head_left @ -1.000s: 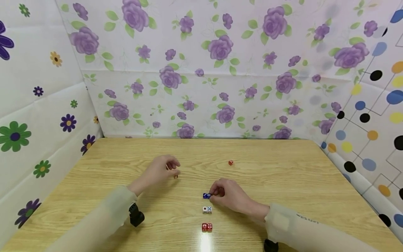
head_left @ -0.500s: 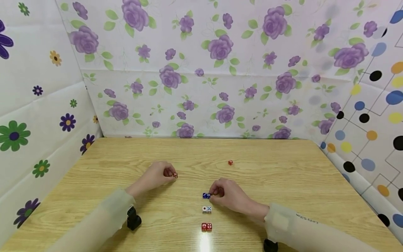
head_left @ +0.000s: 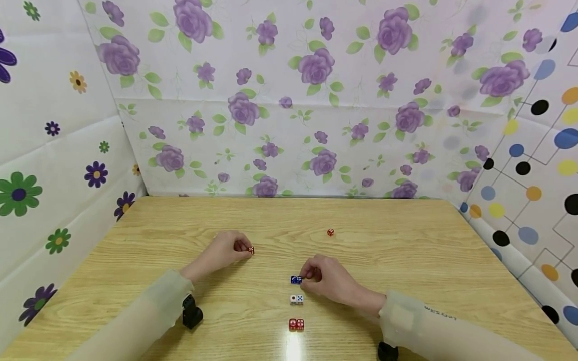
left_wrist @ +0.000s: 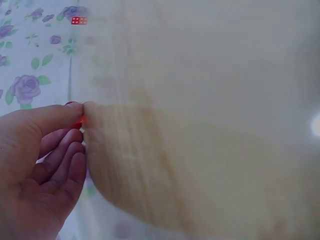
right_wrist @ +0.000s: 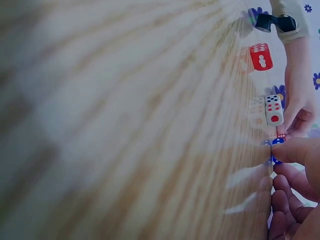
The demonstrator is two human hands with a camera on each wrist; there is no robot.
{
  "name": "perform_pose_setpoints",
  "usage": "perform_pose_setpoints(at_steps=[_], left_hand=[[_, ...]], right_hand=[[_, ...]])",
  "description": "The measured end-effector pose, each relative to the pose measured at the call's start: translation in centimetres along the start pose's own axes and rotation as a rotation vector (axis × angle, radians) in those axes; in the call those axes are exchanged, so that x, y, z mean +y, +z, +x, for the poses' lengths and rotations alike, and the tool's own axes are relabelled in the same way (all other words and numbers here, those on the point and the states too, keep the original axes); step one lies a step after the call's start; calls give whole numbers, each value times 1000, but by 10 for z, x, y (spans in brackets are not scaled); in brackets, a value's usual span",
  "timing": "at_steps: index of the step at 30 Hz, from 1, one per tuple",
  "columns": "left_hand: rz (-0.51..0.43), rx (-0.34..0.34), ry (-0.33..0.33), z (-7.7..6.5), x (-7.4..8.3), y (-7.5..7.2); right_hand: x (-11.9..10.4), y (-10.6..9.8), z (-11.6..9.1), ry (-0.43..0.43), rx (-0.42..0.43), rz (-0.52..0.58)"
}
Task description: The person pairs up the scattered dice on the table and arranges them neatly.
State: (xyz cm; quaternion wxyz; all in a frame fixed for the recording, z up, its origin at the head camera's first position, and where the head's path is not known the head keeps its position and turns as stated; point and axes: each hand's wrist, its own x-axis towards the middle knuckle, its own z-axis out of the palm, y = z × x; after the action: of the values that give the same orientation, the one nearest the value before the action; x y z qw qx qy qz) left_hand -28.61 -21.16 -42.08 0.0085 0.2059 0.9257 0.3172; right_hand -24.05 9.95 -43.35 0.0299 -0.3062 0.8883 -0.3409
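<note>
Between thumb and fingertips, my left hand pinches a red die at the tabletop, left of centre. The left wrist view shows only a bit of this red die between the digits. My right hand holds the right-hand die of a touching blue pair. In the right wrist view its thumb partly covers the blue die. Nearer the front, two white dice sit side by side, and beyond them two red dice sit likewise, in line with the blue pair.
A lone red die lies farther back, right of centre. The wooden table is bordered by patterned cloth at the back and both sides. Black wrist cameras hang below the cuffs.
My left hand has come down and closed its fingertips on the red die, which now shows at their ends. The right hand and the paired dice have stayed in place.
</note>
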Motion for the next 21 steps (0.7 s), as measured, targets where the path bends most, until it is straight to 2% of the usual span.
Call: perform_pose_setpoints(at_steps=[5,12,21], left_hand=[[-27,-14,-17,1,0,-2],[8,11,-31,1,1,0],[45,3,-14,3,7,1]], right_hand=[[0,0,0,-1,0,-2],[0,0,0,5,-8,12],[0,0,1,16,-7,19]])
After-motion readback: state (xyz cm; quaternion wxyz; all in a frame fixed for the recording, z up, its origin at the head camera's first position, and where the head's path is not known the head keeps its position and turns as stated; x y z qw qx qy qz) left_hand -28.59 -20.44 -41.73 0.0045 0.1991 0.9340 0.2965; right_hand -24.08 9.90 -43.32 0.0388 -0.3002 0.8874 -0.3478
